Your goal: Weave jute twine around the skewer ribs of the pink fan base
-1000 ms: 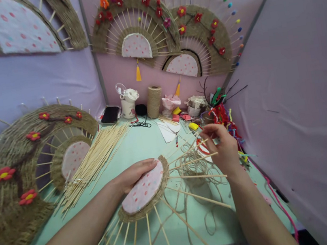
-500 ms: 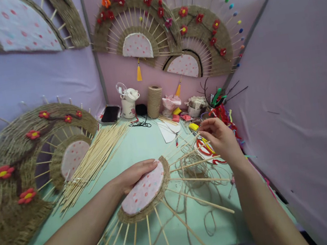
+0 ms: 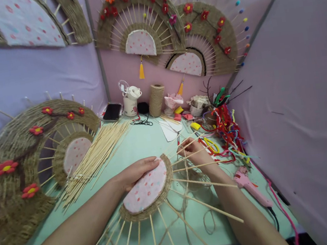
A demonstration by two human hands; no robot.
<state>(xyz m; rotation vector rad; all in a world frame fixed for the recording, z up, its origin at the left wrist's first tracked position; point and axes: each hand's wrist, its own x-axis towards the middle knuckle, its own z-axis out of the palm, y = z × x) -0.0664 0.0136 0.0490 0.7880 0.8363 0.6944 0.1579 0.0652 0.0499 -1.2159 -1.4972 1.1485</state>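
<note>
My left hand (image 3: 137,172) grips the flat edge of a half-round fan piece (image 3: 146,191), thumb on top and the other fingers hidden beneath. Pink spotted cloth covers its middle, with a band of woven twine (image 3: 168,171) round the curved rim. Thin wooden sticks (image 3: 204,180) spread out from that rim like rays. Among the upper sticks, my right hand (image 3: 195,151) pinches a strand of jute twine (image 3: 186,169), which hangs down across the sticks. Loose loops of twine (image 3: 209,222) lie on the table beneath, partly hidden by the right forearm.
A bundle of sticks (image 3: 98,161) lies left, by a finished fan (image 3: 11,194). Behind stand a white cup (image 3: 130,103) and a twine spool (image 3: 157,100). To the right are yellow-handled scissors (image 3: 212,144), red pipe cleaners (image 3: 227,125) and a pink glue gun (image 3: 251,187).
My right hand has moved left and lower, in among the sticks near the rim, drawing the twine with it. The glue gun has come into sight. My left hand keeps its hold.
</note>
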